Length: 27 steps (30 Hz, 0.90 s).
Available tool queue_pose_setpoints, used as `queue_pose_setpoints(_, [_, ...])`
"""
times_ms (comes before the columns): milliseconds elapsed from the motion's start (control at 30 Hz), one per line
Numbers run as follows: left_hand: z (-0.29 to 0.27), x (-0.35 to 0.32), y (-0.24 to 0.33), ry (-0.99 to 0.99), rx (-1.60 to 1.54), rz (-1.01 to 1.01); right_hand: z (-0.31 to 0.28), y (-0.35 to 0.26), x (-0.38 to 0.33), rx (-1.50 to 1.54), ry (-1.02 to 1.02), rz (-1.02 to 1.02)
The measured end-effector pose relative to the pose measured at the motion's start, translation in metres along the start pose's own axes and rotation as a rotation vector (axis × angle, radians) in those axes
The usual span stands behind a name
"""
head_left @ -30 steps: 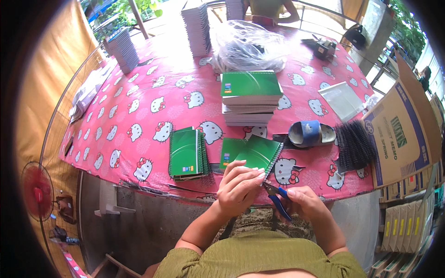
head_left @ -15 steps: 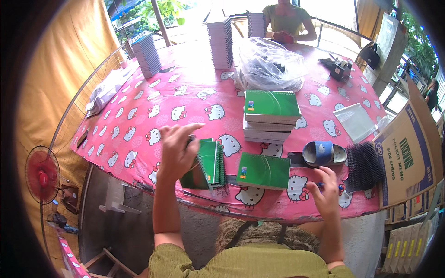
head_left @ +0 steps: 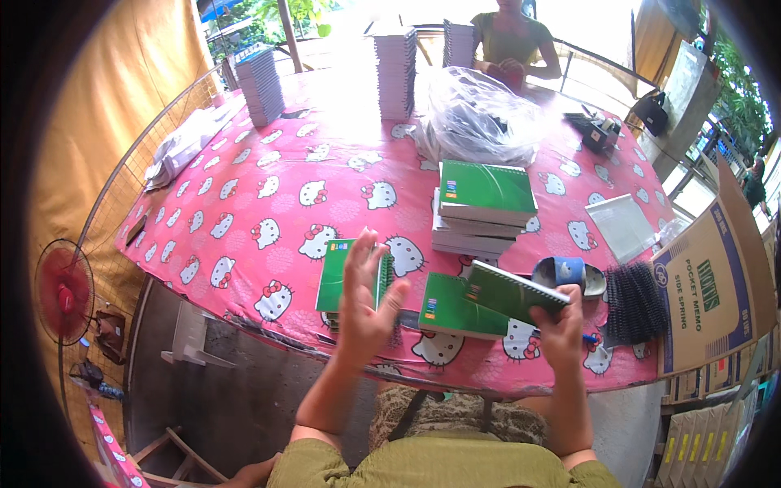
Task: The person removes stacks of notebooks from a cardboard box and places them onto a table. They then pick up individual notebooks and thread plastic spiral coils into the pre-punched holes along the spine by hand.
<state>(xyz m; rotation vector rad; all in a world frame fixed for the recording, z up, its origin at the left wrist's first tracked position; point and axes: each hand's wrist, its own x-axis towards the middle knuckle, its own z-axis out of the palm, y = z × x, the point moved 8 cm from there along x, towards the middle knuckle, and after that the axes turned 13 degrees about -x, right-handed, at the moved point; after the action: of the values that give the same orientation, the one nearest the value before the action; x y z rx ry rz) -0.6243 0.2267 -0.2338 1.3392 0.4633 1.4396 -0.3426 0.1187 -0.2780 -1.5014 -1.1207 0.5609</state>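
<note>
A green notebook [head_left: 508,289] is gripped along its right end by my right hand [head_left: 561,329], tilted above another green notebook [head_left: 443,313] lying on the table. A slim blue pen-like tool [head_left: 589,338] sticks out beside that hand; whether the fingers also hold it I cannot tell. My left hand [head_left: 364,305] is open, fingers raised and thumb spread, in front of a small pile of green spiral notebooks [head_left: 335,281], partly hiding it. Behind the single notebook stands a taller stack of notebooks [head_left: 488,191] with a green cover on top.
The pink patterned tablecloth [head_left: 268,232] covers the table. A blue slipper [head_left: 563,272] and black spiral coils [head_left: 634,305] lie at right, by a cardboard box [head_left: 712,276]. Tall notebook stacks [head_left: 396,73] and a plastic bag [head_left: 480,118] stand farther back. A person [head_left: 517,45] sits opposite.
My right hand has taken hold of a green notebook and lifted it over the single one. The left hand has moved right and toward me, off the notebook it was handling.
</note>
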Motion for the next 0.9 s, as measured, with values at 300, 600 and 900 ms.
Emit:
queue_pose_setpoints(300, [0.098, -0.028, 0.017, -0.136, 0.884, 0.183, 0.055, -0.018, -0.01, -0.144, -0.108, -0.172])
queue_pose_setpoints(600, [0.124, -0.011, 0.001, -0.299, 0.675, 0.251, -0.162, 0.058, 0.043, -1.125, 0.352, 0.058])
queue_pose_setpoints(900, [0.124, -0.008, 0.002, -0.293, 0.611, 0.224, -0.196, 0.078, 0.069, -1.402, 0.24, 0.302])
